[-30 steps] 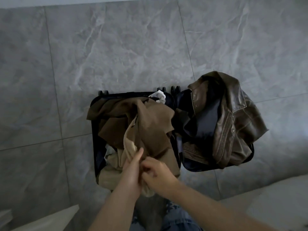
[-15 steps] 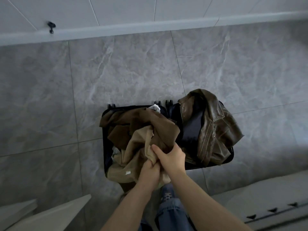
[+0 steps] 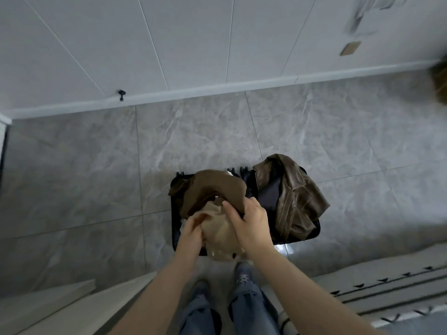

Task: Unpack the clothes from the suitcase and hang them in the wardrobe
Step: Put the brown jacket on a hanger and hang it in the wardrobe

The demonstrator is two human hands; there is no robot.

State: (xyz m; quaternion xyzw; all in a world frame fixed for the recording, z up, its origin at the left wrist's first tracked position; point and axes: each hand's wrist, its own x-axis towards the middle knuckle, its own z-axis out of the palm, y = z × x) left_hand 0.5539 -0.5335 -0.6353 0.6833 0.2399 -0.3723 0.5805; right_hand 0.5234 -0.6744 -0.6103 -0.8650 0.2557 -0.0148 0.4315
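You are looking down at an open black suitcase (image 3: 173, 228) lying flat on the grey tiled floor (image 3: 84, 180). Your two hands are over its left half, holding a bunch of clothes.

Your left hand (image 3: 191, 232) has its fingers (image 3: 196, 220) curled, pinching the edge of a light tan cloth (image 3: 217, 228). Your right hand (image 3: 249, 221) sits on top of the bundle. Its fingers (image 3: 232, 209) are curled round the tan cloth and the edge of a dark brown garment (image 3: 212, 187). The thumb is on the far side by the brown fold.

The dark brown garment is bunched up and hangs over the left half of the suitcase. The tan cloth is under it, nearer to you, between your two hands. A bit of white shows at the far edge, too small to tell what it is.

A brown leather jacket (image 3: 292, 197) lies crumpled in the right half of the suitcase. Part of it spills over the far rim.

Your feet and blue jeans (image 3: 251, 308) are just below the suitcase. A white wall (image 3: 169, 44) with a skirting strip stands beyond the floor
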